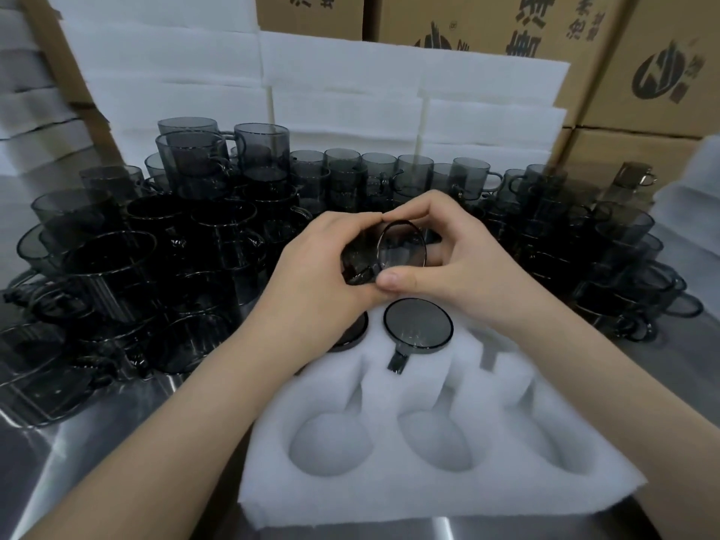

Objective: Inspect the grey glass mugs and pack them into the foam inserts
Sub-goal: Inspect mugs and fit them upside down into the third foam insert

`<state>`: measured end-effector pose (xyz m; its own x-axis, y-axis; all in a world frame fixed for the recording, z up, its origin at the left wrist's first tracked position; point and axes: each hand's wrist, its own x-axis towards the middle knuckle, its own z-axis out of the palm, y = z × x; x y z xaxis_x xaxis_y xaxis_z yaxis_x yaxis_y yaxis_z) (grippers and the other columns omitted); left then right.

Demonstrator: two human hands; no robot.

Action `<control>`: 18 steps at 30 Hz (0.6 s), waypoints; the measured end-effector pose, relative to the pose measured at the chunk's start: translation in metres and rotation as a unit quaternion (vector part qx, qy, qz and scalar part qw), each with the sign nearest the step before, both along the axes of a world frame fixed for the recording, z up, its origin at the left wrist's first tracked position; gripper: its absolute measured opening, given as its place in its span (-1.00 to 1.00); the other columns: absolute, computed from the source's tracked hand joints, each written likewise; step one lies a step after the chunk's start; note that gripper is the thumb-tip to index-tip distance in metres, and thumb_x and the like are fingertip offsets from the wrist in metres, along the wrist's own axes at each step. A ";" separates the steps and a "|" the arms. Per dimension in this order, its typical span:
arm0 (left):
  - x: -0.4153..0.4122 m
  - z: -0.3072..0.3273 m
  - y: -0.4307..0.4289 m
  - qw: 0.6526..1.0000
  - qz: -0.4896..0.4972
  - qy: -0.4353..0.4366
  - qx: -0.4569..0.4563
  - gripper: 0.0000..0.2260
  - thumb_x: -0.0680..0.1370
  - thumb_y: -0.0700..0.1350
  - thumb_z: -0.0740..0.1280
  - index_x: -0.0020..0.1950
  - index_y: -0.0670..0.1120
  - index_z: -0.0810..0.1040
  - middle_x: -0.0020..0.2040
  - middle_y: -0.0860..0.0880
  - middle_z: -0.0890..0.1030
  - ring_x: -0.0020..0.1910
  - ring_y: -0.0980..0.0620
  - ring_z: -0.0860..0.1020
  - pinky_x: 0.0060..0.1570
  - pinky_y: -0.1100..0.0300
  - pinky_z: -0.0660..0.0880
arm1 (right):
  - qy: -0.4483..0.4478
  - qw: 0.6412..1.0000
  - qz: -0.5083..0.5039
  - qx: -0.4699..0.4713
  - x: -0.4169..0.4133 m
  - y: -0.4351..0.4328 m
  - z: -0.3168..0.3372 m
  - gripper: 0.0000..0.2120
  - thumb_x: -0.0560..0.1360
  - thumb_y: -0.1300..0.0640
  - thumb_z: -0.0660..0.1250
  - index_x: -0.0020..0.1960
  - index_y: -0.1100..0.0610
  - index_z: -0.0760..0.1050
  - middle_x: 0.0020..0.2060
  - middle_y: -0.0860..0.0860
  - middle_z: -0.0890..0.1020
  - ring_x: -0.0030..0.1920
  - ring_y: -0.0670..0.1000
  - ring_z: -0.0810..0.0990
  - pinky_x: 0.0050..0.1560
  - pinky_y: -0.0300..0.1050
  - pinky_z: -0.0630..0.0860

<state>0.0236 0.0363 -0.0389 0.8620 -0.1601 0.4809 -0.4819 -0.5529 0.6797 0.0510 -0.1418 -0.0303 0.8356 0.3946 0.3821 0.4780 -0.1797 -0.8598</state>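
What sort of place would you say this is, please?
Probably a packing station in a warehouse or factory: stacked grey glass mugs crowd a steel table, a foam insert lies partly filled, printed cartons stand behind.

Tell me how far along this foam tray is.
Two packed mugs sit in the back row of the foam insert. The left hand and right hand hold a third mug for inspection. Three front cavities are empty; stacked mugs wait behind.
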 end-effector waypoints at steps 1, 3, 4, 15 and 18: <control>0.000 0.000 0.000 1.000 0.001 -0.005 0.001 -0.42 0.33 -0.07 0.55 0.33 0.03 0.52 0.17 0.11 0.53 -0.02 0.31 0.44 0.00 0.54 0.29 | -0.005 1.000 -0.003 0.002 0.000 0.001 -0.001 -0.55 0.23 0.11 0.61 0.03 -0.01 0.50 0.08 0.17 0.57 -0.10 0.18 0.69 -0.05 0.15 0.65; 0.000 0.001 0.000 1.000 0.001 -0.012 0.004 -0.42 0.31 -0.09 0.57 0.31 0.05 0.54 0.16 0.13 0.54 -0.01 0.34 0.44 -0.02 0.56 0.28 | -0.009 1.000 -0.009 0.014 -0.001 0.004 -0.001 -0.59 0.21 0.04 0.59 -0.04 0.01 0.48 0.06 0.17 0.59 -0.05 0.23 0.66 -0.05 0.27 0.62; 0.000 0.001 0.000 1.000 0.001 -0.015 0.008 -0.41 0.30 -0.11 0.59 0.31 0.05 0.54 0.15 0.14 0.54 0.01 0.34 0.44 -0.02 0.55 0.28 | -0.012 1.000 -0.016 0.019 -0.001 0.005 -0.001 -0.63 0.22 0.02 0.58 -0.08 -0.01 0.48 0.02 0.14 0.60 -0.05 0.19 0.66 -0.06 0.26 0.62; 0.000 0.001 0.000 0.999 -0.014 -0.009 -0.027 -0.42 0.30 -0.09 0.58 0.28 0.13 0.53 0.13 0.21 0.57 0.05 0.33 0.49 0.02 0.48 0.36 | 0.065 0.993 -0.022 0.099 0.006 0.000 0.002 -0.86 0.60 0.13 0.27 -0.07 0.05 0.60 -0.10 0.11 0.65 -0.30 0.06 0.64 -0.40 -0.07 0.56; 0.002 0.000 0.002 0.998 -0.017 0.014 -0.067 -0.47 0.32 -0.11 0.58 0.25 0.14 0.54 0.11 0.21 0.60 0.06 0.25 0.54 0.05 0.35 0.45 | 0.124 0.984 0.060 0.112 0.009 -0.008 0.005 -0.78 0.55 0.15 0.24 0.15 0.08 0.57 -0.08 0.15 0.65 -0.31 0.14 0.62 -0.29 -0.04 0.59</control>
<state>0.0255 0.0382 -0.0385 0.8707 -0.1253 0.4756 -0.4784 -0.4403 0.7598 0.0603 -0.1494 -0.0257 0.8660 0.4261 0.2617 0.2556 0.0725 -0.9641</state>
